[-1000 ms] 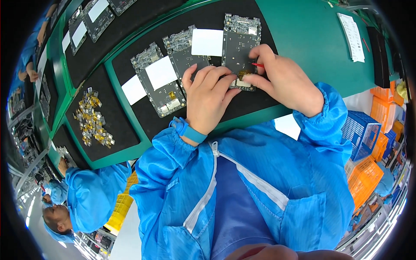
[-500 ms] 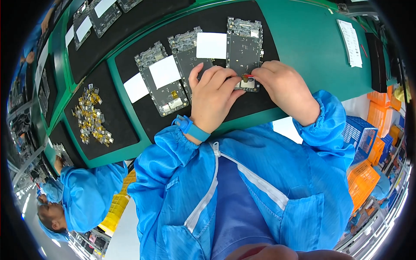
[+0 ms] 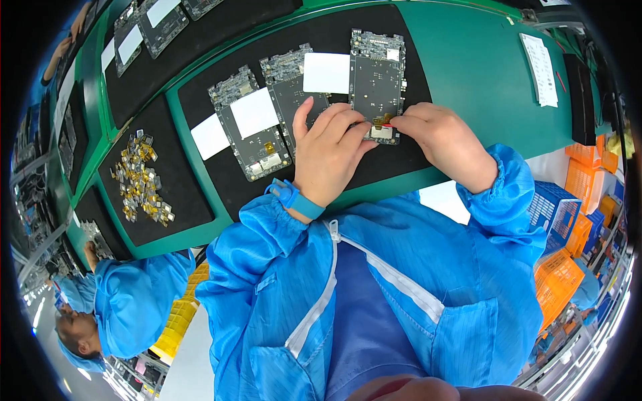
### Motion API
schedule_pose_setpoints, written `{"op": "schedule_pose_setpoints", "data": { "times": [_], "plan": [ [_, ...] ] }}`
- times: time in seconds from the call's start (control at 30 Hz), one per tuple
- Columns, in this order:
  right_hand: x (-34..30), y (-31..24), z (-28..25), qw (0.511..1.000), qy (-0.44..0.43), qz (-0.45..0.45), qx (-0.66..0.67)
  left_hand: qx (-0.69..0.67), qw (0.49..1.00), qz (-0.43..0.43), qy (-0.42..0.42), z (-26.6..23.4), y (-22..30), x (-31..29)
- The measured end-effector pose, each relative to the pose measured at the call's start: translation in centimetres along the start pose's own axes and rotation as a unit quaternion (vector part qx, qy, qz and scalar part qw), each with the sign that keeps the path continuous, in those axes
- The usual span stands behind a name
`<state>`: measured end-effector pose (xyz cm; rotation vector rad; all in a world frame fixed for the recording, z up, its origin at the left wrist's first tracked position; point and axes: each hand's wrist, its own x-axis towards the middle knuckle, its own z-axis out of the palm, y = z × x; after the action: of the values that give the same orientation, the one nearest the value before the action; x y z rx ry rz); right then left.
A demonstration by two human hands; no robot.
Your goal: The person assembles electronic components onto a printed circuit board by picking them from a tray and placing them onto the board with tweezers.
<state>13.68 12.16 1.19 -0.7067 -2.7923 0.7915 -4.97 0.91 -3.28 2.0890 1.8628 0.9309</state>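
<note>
From where I stand, 1 dark circuit board (image 3: 376, 83) lies flat on the black mat (image 3: 334, 37), long sides running forward, far end crowded with tiny silvery parts. Near its close end sits a small gold-coloured piece (image 3: 382, 120), a slim red tool (image 3: 388, 125) right at it; contact is unclear.

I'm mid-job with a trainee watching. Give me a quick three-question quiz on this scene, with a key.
1. Three circuit boards lie on the black mat before the person. Which one are the fingertips of the right hand at? A) left B) middle C) right
2. True or false: the pile of small gold-and-silver parts lies to the right of these boards.
3. Fill in: the blue band is worn on the ___ wrist.

Key:
1. C, the right board, at its near end.
2. False; the pile is to their left.
3. left
</note>
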Motion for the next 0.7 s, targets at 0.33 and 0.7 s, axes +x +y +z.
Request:
{"op": "schedule_pose_setpoints", "data": {
  "times": [0.33,0.7],
  "plan": [
    [0.4,-0.4,-0.6,0.999,-0.047,-0.023,0.003,-0.004,1.000,0.010,0.022,0.4,-0.2,-0.1],
    [0.3,-1.2,-2.4,0.991,0.092,0.091,0.035,0.063,0.988,-0.096,0.099,-7.7,-2.5,-3.6]
  ]
}}
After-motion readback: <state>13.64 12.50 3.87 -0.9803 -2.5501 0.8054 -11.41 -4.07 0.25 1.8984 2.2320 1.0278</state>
